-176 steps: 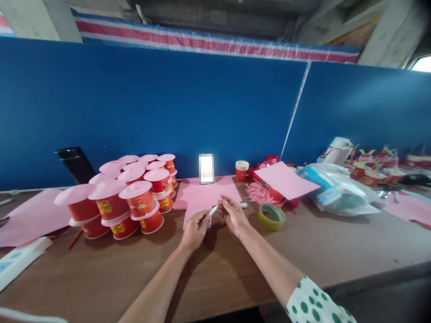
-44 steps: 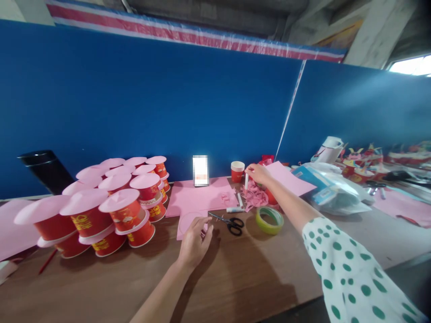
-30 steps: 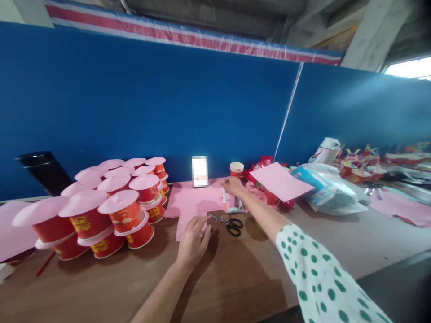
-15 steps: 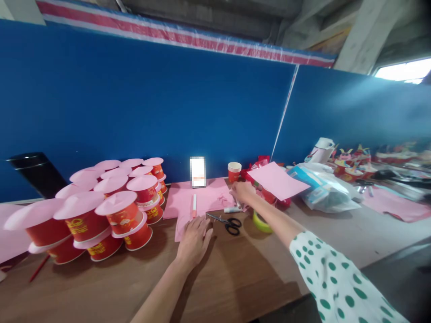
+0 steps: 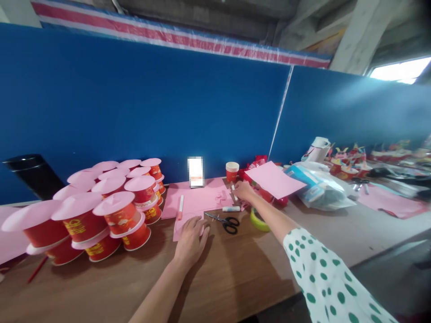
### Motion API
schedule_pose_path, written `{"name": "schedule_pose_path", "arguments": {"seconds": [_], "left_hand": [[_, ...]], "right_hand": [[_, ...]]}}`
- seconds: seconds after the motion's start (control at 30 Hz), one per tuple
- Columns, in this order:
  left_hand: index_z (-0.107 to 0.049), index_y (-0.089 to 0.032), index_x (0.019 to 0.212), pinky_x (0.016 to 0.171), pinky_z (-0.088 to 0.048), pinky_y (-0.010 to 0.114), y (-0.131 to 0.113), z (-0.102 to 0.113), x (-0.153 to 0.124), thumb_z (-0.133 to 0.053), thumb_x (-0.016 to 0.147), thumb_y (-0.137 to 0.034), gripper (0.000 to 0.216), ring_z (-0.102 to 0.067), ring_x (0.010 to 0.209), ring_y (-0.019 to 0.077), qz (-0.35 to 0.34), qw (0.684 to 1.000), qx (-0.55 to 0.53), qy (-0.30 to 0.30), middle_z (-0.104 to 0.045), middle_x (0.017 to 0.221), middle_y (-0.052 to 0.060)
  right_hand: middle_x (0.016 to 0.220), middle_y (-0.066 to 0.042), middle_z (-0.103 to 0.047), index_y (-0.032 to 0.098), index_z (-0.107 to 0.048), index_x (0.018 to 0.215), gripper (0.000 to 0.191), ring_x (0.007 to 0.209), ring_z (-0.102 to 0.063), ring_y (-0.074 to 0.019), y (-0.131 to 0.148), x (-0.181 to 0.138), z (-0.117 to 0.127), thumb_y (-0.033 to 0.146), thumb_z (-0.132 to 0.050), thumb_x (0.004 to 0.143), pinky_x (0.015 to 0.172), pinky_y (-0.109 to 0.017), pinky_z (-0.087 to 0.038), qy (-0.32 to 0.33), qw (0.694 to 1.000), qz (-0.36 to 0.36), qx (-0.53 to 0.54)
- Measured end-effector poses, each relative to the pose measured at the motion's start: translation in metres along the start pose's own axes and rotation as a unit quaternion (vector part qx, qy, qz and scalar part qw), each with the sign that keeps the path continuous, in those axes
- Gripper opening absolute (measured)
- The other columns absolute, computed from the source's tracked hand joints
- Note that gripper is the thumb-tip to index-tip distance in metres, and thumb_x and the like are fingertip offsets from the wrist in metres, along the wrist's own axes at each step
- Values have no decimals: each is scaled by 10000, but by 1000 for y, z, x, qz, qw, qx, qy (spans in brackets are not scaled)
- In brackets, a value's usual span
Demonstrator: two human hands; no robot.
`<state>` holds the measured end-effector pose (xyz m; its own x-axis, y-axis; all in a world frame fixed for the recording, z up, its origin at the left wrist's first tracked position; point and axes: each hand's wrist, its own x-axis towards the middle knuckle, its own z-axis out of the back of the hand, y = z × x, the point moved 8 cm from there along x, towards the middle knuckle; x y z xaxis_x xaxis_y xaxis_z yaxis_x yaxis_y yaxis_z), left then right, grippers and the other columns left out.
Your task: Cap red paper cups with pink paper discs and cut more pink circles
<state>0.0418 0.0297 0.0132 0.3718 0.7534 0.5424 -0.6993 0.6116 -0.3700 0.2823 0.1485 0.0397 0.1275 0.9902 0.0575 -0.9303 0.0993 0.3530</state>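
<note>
My left hand [image 5: 191, 240] lies flat, fingers spread, on a small pink paper piece [image 5: 183, 226] on the wooden table [image 5: 235, 273]. My right hand [image 5: 243, 190] reaches out to the back of the table, its fingers pinched round a small white stick-shaped thing [image 5: 233, 188] beside pink paper scraps. Black-handled scissors [image 5: 225, 221] lie between the two hands. A white glue stick [image 5: 231, 208] lies just in front of my right hand. A pen with an orange band [image 5: 181, 205] rests on the large pink sheet [image 5: 198, 197].
Several red paper cups with pink round lids [image 5: 114, 206] are stacked at the left. A green tape roll [image 5: 258, 220], a red cup [image 5: 232, 171], a tilted pink sheet [image 5: 273, 179], a plastic bag [image 5: 319, 188] and a black flask [image 5: 32, 175] stand about. A blue partition [image 5: 134, 112] backs the table.
My right hand dropped the orange-banded pen on the pink sheet and went back to the scraps, where it pinches a white stick. My left hand flattened onto the paper piece. The pen rolled left.
</note>
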Motion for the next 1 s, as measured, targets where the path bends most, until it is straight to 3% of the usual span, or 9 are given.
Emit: {"name": "schedule_pose_path", "arguments": {"seconds": [0.1,0.33,0.43,0.53,0.63,0.73,0.87,1.0], "left_hand": [[-602,-204,1027,895,-437,417,0,-1,0,-426,862,-306,262,-536,1029,229,3,1000,-2,0,-592,1082,100],[-588,-195,1050,910,-425,419,0,-3,0,-411,870,-303,275,-525,1039,228,7,1000,-2,11,-584,1094,105],[-589,-195,1053,895,-434,416,0,-1,0,-414,866,-309,280,-530,1029,230,8,1000,-4,7,-582,1093,111],[-588,-197,1055,887,-434,419,-1,0,0,-413,865,-304,279,-530,1027,234,6,1000,-8,9,-583,1087,111],[-581,-201,1067,888,-432,421,0,-1,0,-433,851,-286,275,-527,1030,237,9,1000,-10,16,-581,1086,107],[-575,-198,1076,883,-434,420,1,-2,0,-454,837,-279,280,-527,1022,238,14,1000,-14,22,-582,1082,105],[-578,-202,1071,880,-431,422,-1,-3,2,-457,833,-269,275,-527,1012,241,17,999,-21,28,-581,1078,102],[-590,-213,1045,869,-436,422,-3,-2,3,-451,833,-268,259,-535,1000,243,20,999,-24,27,-588,1062,97]], "right_hand": [[916,-101,-684,147,-592,983,249,836,-642,-203,13,5,-6,275,-550,773,630,-238,-449,-2,1000,14,18],[949,-66,-690,178,-620,996,293,859,-634,-185,76,-3,-43,316,-617,737,704,-235,-455,36,994,93,40],[961,-49,-689,193,-616,1045,334,880,-627,-179,85,-1,-46,353,-610,753,726,-234,-455,45,990,124,40],[1043,-34,-665,219,-639,1031,350,943,-604,-183,79,1,-38,341,-670,704,771,-229,-444,56,986,152,28],[988,-20,-679,208,-671,966,296,869,-617,-154,62,-2,-30,290,-697,683,734,-195,-445,90,981,171,9],[908,-53,-686,150,-674,923,185,790,-615,-151,36,-3,-17,190,-624,749,699,-215,-441,96,984,148,-26],[812,-126,-680,100,-685,815,112,787,-617,-218,8,7,-2,143,-628,729,693,-291,-444,91,989,78,-91],[902,-166,-670,93,-667,908,181,857,-614,-259,23,23,-6,156,-552,783,716,-335,-453,73,989,63,-113]]}}
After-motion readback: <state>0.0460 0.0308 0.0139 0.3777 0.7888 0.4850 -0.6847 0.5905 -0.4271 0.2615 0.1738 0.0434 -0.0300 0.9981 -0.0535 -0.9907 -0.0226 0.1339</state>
